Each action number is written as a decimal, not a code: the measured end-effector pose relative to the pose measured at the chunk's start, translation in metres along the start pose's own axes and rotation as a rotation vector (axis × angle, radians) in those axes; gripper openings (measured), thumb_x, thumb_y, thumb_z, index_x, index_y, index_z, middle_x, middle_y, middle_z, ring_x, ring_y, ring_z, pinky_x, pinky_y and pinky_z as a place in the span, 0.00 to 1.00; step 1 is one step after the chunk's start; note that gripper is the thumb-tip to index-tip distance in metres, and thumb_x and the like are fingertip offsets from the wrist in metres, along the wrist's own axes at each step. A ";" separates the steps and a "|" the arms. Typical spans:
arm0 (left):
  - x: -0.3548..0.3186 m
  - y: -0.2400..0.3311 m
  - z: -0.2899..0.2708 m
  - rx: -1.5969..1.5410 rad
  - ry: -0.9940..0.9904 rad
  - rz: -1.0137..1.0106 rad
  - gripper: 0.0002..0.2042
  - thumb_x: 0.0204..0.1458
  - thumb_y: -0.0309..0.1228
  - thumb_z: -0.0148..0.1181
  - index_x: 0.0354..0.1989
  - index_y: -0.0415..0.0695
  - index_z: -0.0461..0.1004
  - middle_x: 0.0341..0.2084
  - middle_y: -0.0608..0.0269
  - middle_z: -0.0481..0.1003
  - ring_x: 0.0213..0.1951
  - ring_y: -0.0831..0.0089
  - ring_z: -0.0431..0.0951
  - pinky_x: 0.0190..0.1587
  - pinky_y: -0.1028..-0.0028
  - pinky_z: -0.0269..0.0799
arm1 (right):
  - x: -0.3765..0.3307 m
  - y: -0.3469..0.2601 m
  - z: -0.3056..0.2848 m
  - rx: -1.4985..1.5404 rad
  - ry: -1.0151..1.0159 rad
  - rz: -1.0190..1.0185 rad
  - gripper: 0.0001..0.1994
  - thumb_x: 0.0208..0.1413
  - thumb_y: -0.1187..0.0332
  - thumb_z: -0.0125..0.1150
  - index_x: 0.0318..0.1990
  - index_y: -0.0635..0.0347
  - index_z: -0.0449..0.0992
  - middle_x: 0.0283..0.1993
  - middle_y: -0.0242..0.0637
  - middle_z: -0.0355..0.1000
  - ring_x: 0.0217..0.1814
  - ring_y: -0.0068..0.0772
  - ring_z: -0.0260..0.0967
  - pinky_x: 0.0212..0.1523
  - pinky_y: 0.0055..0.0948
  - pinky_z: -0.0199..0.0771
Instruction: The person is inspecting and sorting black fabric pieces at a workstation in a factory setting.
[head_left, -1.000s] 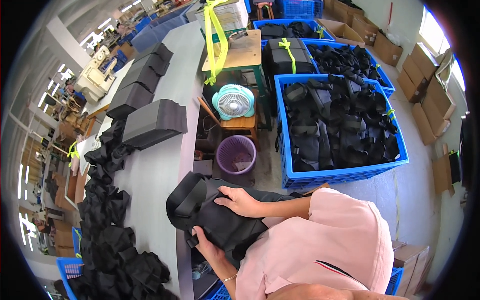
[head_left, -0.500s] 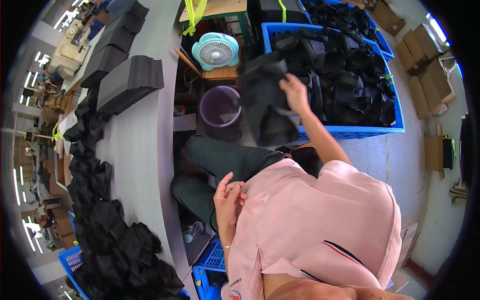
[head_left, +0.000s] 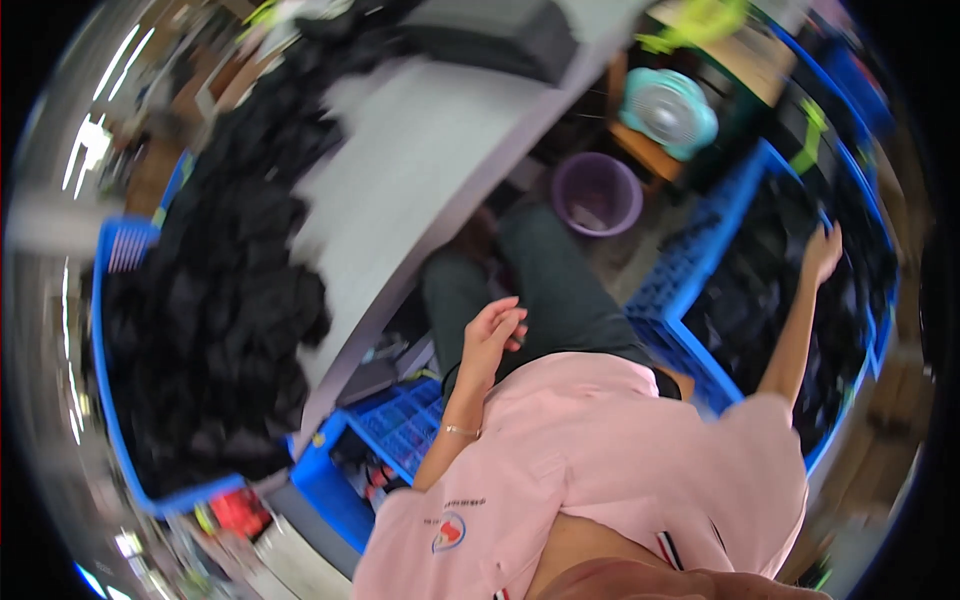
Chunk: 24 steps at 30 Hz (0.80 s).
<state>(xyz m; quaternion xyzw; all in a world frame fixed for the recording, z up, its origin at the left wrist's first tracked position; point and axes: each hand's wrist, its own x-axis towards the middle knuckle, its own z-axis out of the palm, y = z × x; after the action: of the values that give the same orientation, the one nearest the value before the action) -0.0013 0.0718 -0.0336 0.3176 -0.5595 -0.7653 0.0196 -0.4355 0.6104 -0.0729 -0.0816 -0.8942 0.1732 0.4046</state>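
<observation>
My left hand (head_left: 495, 335) hovers over my lap in front of my dark trousers, its fingers loosely bent and somewhat apart, with nothing visible in it. My right hand (head_left: 825, 252) reaches out to the right, over a blue plastic crate (head_left: 700, 290) filled with black fabric pieces (head_left: 740, 320). Motion smears its fingers, and whether they grip any of the black cloth is not clear.
A grey table (head_left: 420, 140) on the left bears a black block-shaped stack (head_left: 490, 35). A heap of black fabric (head_left: 210, 320) fills a blue crate (head_left: 112, 370) beside it. A purple bin (head_left: 597, 195) and turquoise fan (head_left: 670, 112) stand ahead; another blue crate (head_left: 335, 480) sits near my left elbow.
My view has swung to the left. My right hand has gone from carrying a black fabric piece beside the crate to reaching over the crate's contents. My left hand stays near my lap.
</observation>
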 end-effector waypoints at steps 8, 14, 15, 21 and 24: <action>0.046 0.076 -0.121 0.608 0.812 0.529 0.12 0.56 0.26 0.61 0.49 0.41 0.77 0.40 0.58 0.79 0.38 0.70 0.78 0.38 0.73 0.74 | -0.263 -0.275 -0.046 0.664 -0.782 -0.642 0.20 0.53 0.80 0.54 0.55 0.64 0.71 0.60 0.53 0.64 0.60 0.56 0.63 0.63 0.43 0.63; 0.058 0.166 -0.207 0.957 1.560 1.016 0.30 0.44 0.30 0.73 0.58 0.41 0.69 0.54 0.55 0.72 0.55 0.51 0.69 0.56 0.58 0.65 | -0.320 -0.377 -0.108 0.639 -0.920 -0.893 0.19 0.55 0.77 0.56 0.55 0.60 0.74 0.64 0.44 0.64 0.53 0.46 0.69 0.56 0.41 0.67; 0.063 0.170 -0.219 0.979 1.644 0.982 0.33 0.43 0.33 0.74 0.59 0.42 0.68 0.53 0.53 0.72 0.54 0.49 0.69 0.56 0.55 0.64 | -0.324 -0.386 -0.109 0.688 -0.984 -0.875 0.18 0.56 0.77 0.56 0.55 0.61 0.74 0.64 0.44 0.65 0.51 0.47 0.70 0.54 0.41 0.69; 0.074 0.114 -0.292 0.710 1.415 0.680 0.17 0.51 0.34 0.67 0.48 0.42 0.76 0.44 0.55 0.77 0.48 0.52 0.74 0.52 0.61 0.68 | -0.334 -0.420 -0.103 0.745 -1.220 -0.985 0.15 0.57 0.76 0.56 0.52 0.61 0.75 0.62 0.43 0.65 0.44 0.48 0.73 0.46 0.41 0.74; 0.060 0.124 -0.241 0.504 1.290 0.796 0.10 0.58 0.32 0.62 0.43 0.38 0.77 0.36 0.61 0.78 0.38 0.66 0.77 0.44 0.73 0.71 | -0.329 -0.435 -0.105 0.780 -1.199 -0.995 0.14 0.56 0.77 0.57 0.51 0.61 0.74 0.60 0.43 0.66 0.42 0.47 0.73 0.44 0.39 0.75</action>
<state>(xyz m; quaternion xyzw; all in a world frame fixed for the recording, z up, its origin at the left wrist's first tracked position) 0.0328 -0.2013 0.0042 0.4688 -0.6654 -0.2168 0.5389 -0.1416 0.1391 -0.0740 0.5678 -0.7652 0.2841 -0.1064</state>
